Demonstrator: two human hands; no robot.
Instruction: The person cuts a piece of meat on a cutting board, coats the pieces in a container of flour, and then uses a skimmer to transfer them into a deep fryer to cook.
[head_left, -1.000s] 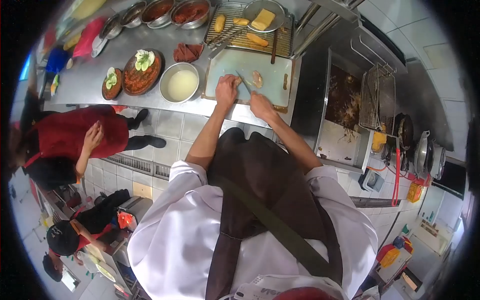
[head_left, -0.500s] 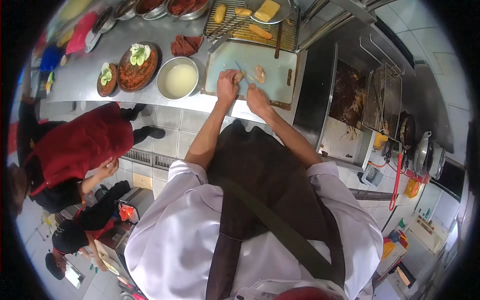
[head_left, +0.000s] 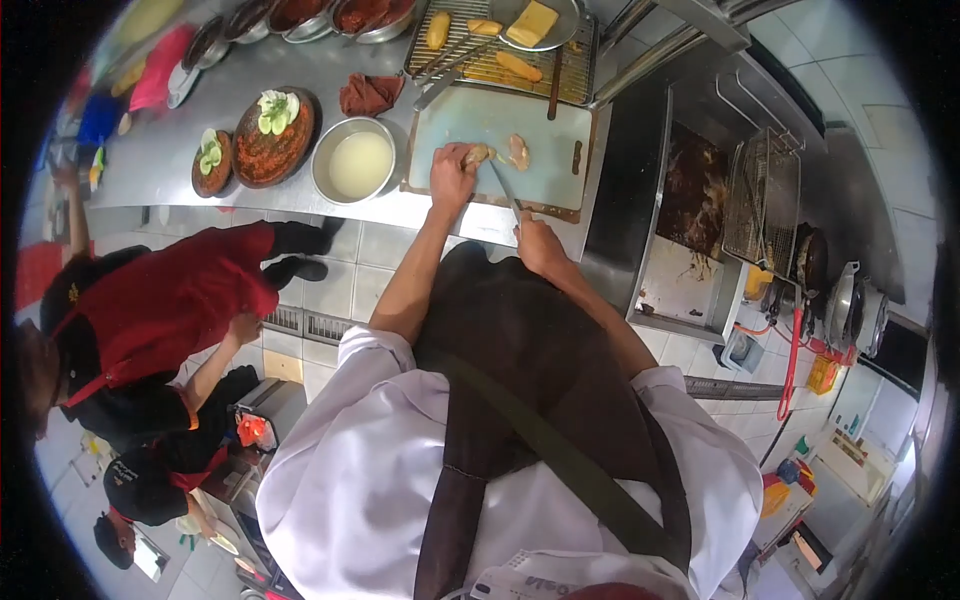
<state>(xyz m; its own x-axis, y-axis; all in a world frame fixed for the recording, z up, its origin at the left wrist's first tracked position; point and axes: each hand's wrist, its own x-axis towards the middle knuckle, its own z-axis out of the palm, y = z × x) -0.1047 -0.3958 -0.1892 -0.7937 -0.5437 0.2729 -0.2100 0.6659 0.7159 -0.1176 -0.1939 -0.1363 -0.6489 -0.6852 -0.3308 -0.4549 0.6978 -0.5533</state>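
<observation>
On the pale cutting board (head_left: 552, 118), my left hand (head_left: 453, 174) has its fingers closed over a pale piece of raw meat (head_left: 479, 154). A second piece of raw meat (head_left: 518, 151) lies just to the right. My right hand (head_left: 540, 244) grips the handle of a knife (head_left: 505, 187) near the board's front edge, its blade pointing up and left toward the held meat. Left of the board stands a metal bowl (head_left: 317, 172) of whitish liquid. A crumpled brown cloth (head_left: 371, 95) rests behind it.
Two stone mortars (head_left: 255, 165) with red paste and greens sit on the steel counter (head_left: 145, 178). Behind the board is a wire rack (head_left: 415, 45) with fried pieces and tongs. A fryer basket (head_left: 765, 200) hangs at right. Co-workers (head_left: 180, 290) stand at left.
My right hand has drawn back toward me and right, baring the knife blade. My left hand stays on the meat. A co-worker in red has shifted, one arm now reaching to the counter.
</observation>
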